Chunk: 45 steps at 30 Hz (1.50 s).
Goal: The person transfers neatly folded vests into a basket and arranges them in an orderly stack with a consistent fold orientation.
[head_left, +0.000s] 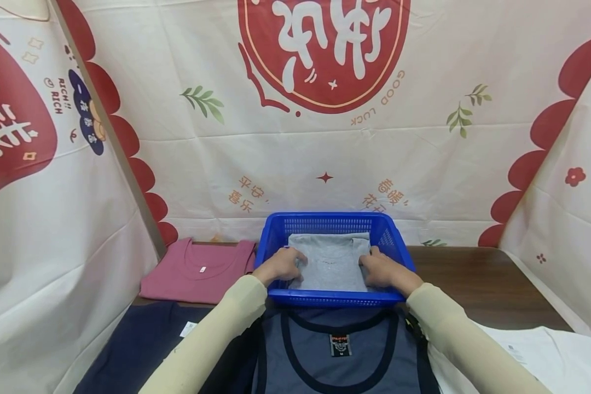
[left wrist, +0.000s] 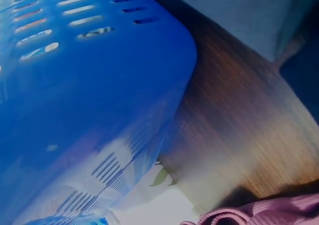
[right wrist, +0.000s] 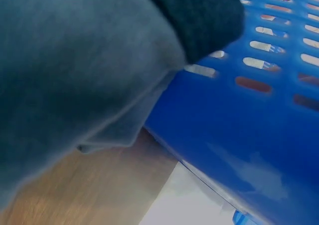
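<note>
A folded light grey T-shirt lies inside a blue plastic basket with slotted walls. My left hand reaches over the basket's front left and grips the shirt's left edge with curled fingers. On the opposite side, my right hand holds the right edge, its thumb and fingers bent at the cloth. The fingertips are partly hidden by the shirt and the hands. Both wrist views show the basket wall close up, without either hand. Grey-blue cloth with a dark trim overlaps the wall in the right wrist view.
A folded pink shirt lies left of the basket. Nearer are a navy garment, a slate-blue shirt with black trim, and a white garment. Brown tabletop shows at right; a printed cloth hangs behind.
</note>
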Tool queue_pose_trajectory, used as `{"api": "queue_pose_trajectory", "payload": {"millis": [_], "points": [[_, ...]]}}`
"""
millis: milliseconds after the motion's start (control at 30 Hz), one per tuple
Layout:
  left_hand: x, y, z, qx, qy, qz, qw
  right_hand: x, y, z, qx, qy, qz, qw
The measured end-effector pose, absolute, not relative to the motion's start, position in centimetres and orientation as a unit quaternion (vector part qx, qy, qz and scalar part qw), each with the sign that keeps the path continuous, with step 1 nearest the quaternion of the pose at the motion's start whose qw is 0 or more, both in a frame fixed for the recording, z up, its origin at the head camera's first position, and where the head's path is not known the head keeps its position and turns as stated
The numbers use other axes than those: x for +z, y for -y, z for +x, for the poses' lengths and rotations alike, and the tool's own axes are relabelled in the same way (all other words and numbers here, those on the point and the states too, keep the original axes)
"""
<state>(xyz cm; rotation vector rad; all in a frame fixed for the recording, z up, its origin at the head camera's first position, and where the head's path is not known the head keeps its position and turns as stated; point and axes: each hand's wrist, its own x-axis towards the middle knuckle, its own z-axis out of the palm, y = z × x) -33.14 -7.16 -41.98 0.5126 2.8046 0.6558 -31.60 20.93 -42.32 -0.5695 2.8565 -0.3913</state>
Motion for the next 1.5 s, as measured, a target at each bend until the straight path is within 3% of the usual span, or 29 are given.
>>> {"api": "queue_pose_trajectory", "payload": {"millis": [200,500,700,1133,1500], "points": [[-42.0,7.4,-33.0,0.186,-0.956,0.195,0.116,-42.4,-20.8,-31.5,-0.13,-0.963,-0.21,0.113],[-42.3,7.5,-32.8,0.11,-0.941,0.264,0.182,-42.5,-20.9,-31.0,-0.148,-0.944,-0.23,0.183],[-42.3,7.3,-32.9,0.097,-0.942,0.271,0.172,-42.4,-20.8,-31.0,-0.163,-0.945,-0.221,0.176],[-42.5,7.4,-33.1,0.128,-0.953,0.25,0.115,-42.3,-20.7,-31.4,-0.153,-0.947,-0.264,0.101],[-41.0,7.4,-33.0,0.133,-0.952,0.276,0.012,-40.6,-21.6,-31.5,-0.18,-0.93,-0.32,-0.009]]}}
